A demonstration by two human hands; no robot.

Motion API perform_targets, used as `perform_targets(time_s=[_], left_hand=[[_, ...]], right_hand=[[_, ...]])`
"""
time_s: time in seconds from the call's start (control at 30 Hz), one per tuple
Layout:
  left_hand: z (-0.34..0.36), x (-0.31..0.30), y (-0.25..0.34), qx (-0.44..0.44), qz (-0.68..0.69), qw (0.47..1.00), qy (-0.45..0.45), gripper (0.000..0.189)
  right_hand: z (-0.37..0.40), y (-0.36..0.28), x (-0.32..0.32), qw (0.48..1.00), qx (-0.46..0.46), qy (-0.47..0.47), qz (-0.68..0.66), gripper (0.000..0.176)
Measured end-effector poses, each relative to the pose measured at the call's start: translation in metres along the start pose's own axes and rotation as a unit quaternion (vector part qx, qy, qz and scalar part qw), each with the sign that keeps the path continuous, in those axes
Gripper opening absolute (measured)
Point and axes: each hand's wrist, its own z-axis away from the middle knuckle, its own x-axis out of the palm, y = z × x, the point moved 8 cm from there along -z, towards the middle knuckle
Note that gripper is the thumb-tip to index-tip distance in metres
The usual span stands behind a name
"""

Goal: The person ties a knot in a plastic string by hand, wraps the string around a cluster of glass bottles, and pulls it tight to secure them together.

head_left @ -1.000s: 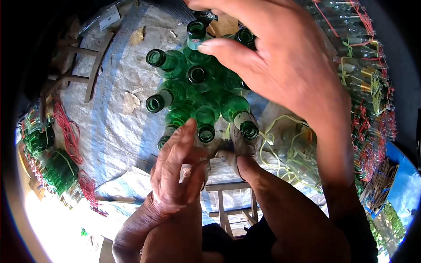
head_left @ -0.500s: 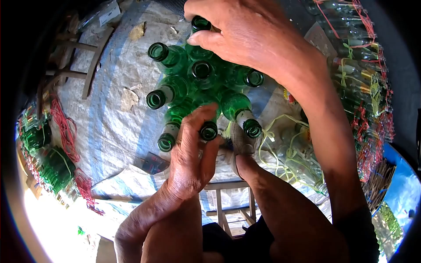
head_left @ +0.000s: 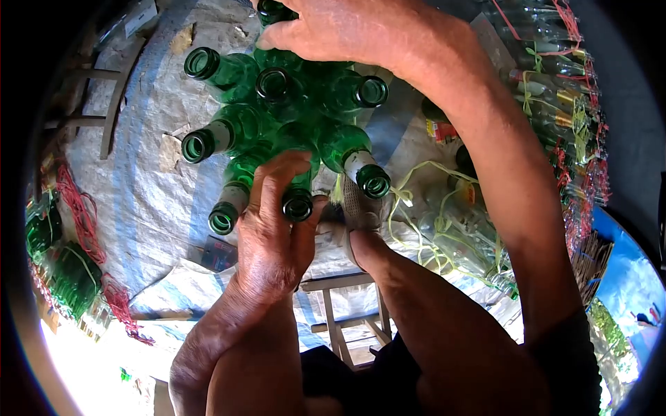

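Observation:
A cluster of green glass bottles (head_left: 291,104) stands upright in front of me, their open necks fanning outward. My left hand (head_left: 270,222) is closed round the neck of the near bottle (head_left: 297,204), fingers on one side and thumb on the other. At the far side, my right hand (head_left: 347,31) grips another bottle by its neck (head_left: 272,10), partly cut off by the top of the view. Pale labels wrap some necks, such as that of the bottle (head_left: 361,166) on the near right. The bottles' lower parts are hidden.
My foot (head_left: 361,197) is close against the cluster's near side. Clear bottles tied with yellow-green twine (head_left: 451,243) lie to the right, beside stacked bottles with red twine (head_left: 555,90). Red twine (head_left: 80,208) and green bottles (head_left: 73,277) are at left. A tarp (head_left: 152,229) covers the ground.
The whole view has shifted, so the bottles and both hands appear farther left and higher. Both hands keep their hold on the same bottle necks.

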Motion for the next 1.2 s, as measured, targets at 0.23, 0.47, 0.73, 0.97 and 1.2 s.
perform_targets(time_s=[0.23, 0.47, 0.73, 0.97, 1.2], left_hand=[[0.005, 0.000, -0.002, 0.014, -0.028, 0.999, -0.028, 0.046], [0.009, 0.003, -0.006, -0.006, -0.012, 0.998, -0.063, 0.044], [0.007, 0.002, -0.003, 0.007, -0.019, 0.998, -0.064, 0.046], [0.008, 0.002, -0.002, 0.026, -0.020, 0.996, -0.078, 0.045], [0.010, 0.002, -0.004, 0.027, -0.021, 0.996, -0.082, 0.045]], right_hand=[[-0.008, 0.010, 0.009, 1.000, -0.003, 0.004, -0.003, 0.018], [-0.006, 0.004, 0.008, 0.998, -0.016, 0.050, 0.030, 0.018], [-0.005, -0.009, -0.004, 0.999, -0.019, 0.046, -0.007, 0.020], [-0.008, -0.006, 0.003, 0.999, 0.014, 0.022, 0.026, 0.018], [0.003, -0.006, 0.004, 0.990, -0.057, 0.115, 0.061, 0.021]])
